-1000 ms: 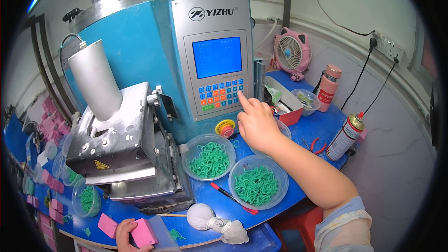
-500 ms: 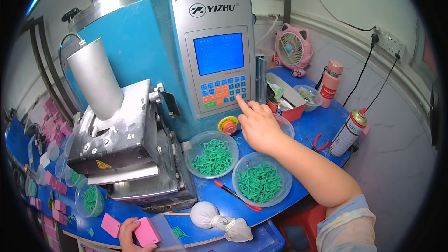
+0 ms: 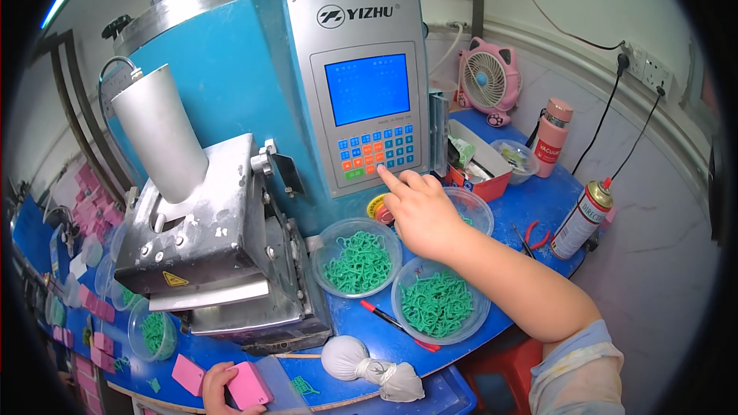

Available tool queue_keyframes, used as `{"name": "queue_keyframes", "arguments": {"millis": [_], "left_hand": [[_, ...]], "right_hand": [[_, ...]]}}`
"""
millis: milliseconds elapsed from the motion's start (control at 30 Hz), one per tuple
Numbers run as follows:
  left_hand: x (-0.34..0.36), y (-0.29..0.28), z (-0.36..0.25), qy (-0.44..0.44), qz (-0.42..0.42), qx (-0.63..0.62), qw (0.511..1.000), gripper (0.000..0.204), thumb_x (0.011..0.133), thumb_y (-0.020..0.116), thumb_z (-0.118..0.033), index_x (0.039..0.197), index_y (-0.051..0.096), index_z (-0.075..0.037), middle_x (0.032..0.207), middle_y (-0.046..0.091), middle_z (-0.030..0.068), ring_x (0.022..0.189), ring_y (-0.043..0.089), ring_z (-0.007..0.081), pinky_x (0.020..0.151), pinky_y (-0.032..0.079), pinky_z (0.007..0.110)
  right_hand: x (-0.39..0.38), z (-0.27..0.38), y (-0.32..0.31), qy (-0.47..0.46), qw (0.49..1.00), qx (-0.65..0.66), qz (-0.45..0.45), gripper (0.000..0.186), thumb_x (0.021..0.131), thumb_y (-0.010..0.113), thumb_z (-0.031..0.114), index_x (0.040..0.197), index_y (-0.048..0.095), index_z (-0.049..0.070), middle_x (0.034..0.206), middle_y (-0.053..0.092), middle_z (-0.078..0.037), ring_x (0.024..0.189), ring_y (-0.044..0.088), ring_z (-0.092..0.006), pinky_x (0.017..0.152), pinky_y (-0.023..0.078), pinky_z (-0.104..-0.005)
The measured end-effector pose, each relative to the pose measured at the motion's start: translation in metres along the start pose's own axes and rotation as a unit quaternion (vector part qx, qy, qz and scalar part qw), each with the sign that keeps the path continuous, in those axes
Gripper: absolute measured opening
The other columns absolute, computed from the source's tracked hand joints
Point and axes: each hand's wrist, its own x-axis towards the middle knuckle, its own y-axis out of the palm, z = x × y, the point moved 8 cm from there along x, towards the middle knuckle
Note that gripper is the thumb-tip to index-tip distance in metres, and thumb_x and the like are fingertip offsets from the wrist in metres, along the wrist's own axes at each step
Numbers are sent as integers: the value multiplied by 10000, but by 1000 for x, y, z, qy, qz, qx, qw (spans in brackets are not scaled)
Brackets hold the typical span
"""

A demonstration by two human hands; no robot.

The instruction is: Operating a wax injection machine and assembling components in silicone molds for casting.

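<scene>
My right hand (image 3: 419, 211) reaches to a grey control panel with a blue screen (image 3: 369, 91). Its index finger is stretched out onto the lower rows of the keypad (image 3: 377, 151), the other fingers loosely bent, with nothing held. Low at the front left, my left hand (image 3: 221, 390) is closed on a pink block (image 3: 250, 386), a finger along its edge and the thumb below; part of this hand is cut off by the picture's lower edge. A second pink block (image 3: 188, 374) lies just left of it. Beneath is a clear sheet (image 3: 283, 384) beside a scrap of green strands (image 3: 304, 386).
A metal press head (image 3: 196, 238) stands left of the panel. Bowls of green strands (image 3: 357, 261) (image 3: 438, 303) sit in front of the machine, with a red pen (image 3: 388, 319) and a tied white cloth pouch (image 3: 346, 357). Pliers (image 3: 532, 238), a spray can (image 3: 582, 219), a pink bottle (image 3: 552, 138) and a fan (image 3: 486, 77) are at right.
My right index finger has moved left and slightly down across the keypad. The left hand keeps its hold on the pink block. The whole view has shifted slightly.
</scene>
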Motion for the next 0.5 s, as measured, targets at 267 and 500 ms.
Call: {"name": "queue_keyframes", "arguments": {"millis": [267,500], "left_hand": [[1,0,-2,3,-3,-4,1000,718,616,752,-457,1128,530,-5,1149,529,174,1110,473,322,961,342,410],[-1,1,0,0,-3,-6,1000,719,611,758,-451,1128,529,-6,1147,527,176,1107,474,320,959,344,408]], "right_hand": [[1,-10,2,13,997,80,2,228,662,586,103,873,569,19,1335,397,-176,1018,465,-269,842,374,-385],[10,-30,-26,64,989,-11,-133,149,675,553,96,795,559,6,1313,410,-210,1024,463,-293,856,372,-397]]}}
